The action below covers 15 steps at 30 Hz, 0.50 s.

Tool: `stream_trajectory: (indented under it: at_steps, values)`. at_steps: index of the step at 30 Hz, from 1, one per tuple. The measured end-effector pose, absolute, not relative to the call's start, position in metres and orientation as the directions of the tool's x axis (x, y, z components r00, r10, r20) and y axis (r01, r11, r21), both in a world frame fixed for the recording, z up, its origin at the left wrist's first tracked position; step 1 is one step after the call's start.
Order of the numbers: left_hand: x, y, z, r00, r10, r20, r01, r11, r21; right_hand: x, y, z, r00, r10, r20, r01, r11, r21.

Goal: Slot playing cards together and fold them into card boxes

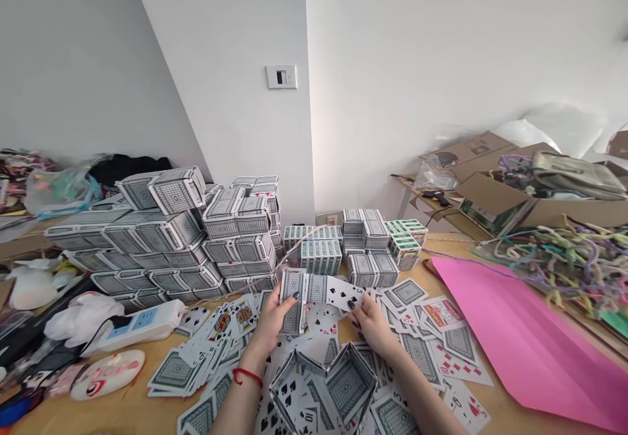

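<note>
Wooden table (498,409), placed below a white wall (441,42) (switch plate (281,77) mounted on it). Far left corner: occupied by stacked card blocks (171,232). Right edge: partly covered by a pink sheet (520,330). Near edge, middle: heart-shaped card frame (350,389), flanked by loose cards (171,373). Beyond it, a card strip (318,287) is gripped by the left hand (275,317), its spade-card end pinched narrowly by the right hand (373,322).
</note>
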<state>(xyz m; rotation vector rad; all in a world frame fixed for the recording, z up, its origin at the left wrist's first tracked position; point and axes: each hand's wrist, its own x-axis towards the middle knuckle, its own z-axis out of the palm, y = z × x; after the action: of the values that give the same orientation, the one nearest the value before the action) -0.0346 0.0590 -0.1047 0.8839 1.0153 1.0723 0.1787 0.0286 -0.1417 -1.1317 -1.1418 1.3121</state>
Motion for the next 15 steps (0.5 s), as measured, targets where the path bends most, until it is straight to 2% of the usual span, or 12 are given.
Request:
stream_trajectory:
  at_steps: [15]
  values:
    - [-0.0366,0.0565,-0.1000,0.151,0.964,-0.219,-0.223,0.249,0.943,0.1827,0.0291,-0.1456,-0.034,0.999,-0.034,-0.117,-0.038,-0.992]
